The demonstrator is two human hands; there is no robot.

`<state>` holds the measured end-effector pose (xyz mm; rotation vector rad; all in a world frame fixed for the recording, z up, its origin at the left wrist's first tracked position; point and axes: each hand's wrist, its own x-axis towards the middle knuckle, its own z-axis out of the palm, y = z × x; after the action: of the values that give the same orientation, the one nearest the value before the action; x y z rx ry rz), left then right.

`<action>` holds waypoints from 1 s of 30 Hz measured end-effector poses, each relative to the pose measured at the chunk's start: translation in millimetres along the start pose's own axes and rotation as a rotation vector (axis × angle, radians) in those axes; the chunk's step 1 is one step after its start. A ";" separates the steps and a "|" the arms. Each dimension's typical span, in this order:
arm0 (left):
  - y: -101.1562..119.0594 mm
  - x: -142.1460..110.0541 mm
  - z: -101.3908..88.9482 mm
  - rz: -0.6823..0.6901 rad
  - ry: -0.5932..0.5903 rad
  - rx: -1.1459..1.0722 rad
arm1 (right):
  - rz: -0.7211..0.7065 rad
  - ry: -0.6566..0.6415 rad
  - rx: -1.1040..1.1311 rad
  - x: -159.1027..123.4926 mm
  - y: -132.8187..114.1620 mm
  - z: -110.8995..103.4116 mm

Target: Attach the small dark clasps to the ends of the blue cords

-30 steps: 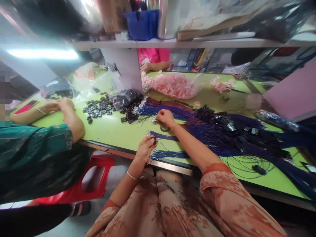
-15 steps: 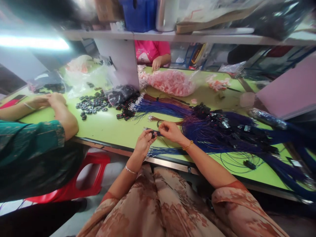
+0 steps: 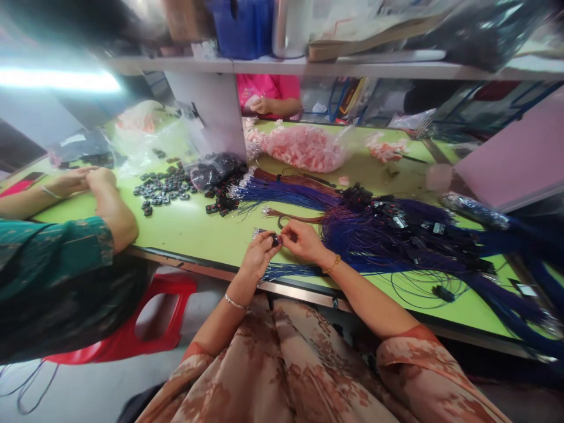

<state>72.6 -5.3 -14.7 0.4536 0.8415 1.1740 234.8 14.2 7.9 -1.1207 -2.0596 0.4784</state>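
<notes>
In front of my body, my left hand pinches a small black plastic connector between thumb and fingers. My right hand is closed in a pinch right against the connector's right side, on what looks like a thin dark wire, mostly hidden by the fingertips. Below both hands, a bundle of blue wires with metal tips lies along the table edge. A brown wire bundle is just beyond the right hand. To the right spreads a large heap of blue and purple wires with black connectors among them.
Loose black connectors cover the green table at left, beside a co-worker's resting arms. A bag of pink pieces lies at the back, before another person in pink. A shelf crosses overhead; a red stool stands lower left.
My right hand has come left, its fingertips now against the connector in my left hand. The person opposite has raised a hand from the table. The view has shifted slightly.
</notes>
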 end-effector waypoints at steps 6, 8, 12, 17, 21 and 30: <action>-0.9 1.7 0.5 0.004 0.004 0.021 | -0.103 -0.051 -0.125 1.7 -0.1 -3.4; -1.9 1.6 1.5 0.003 0.016 0.048 | -0.128 -0.055 -0.148 1.5 1.5 -1.7; -5.0 -0.3 4.6 -0.006 0.053 0.108 | -0.037 -0.063 -0.073 -2.1 6.2 6.2; -8.2 -0.5 8.9 0.053 0.061 0.094 | 0.130 -0.070 0.007 -3.5 4.3 7.9; -6.6 2.0 10.3 0.059 0.072 0.084 | 0.063 -0.083 -0.132 -1.4 0.8 0.9; -6.1 0.9 10.3 0.036 0.101 0.188 | 0.041 -0.102 -0.195 -2.6 5.2 6.1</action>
<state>84.5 -5.5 -12.8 0.5689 1.0408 1.1633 234.0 15.0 -0.5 -1.2773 -2.2128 0.3670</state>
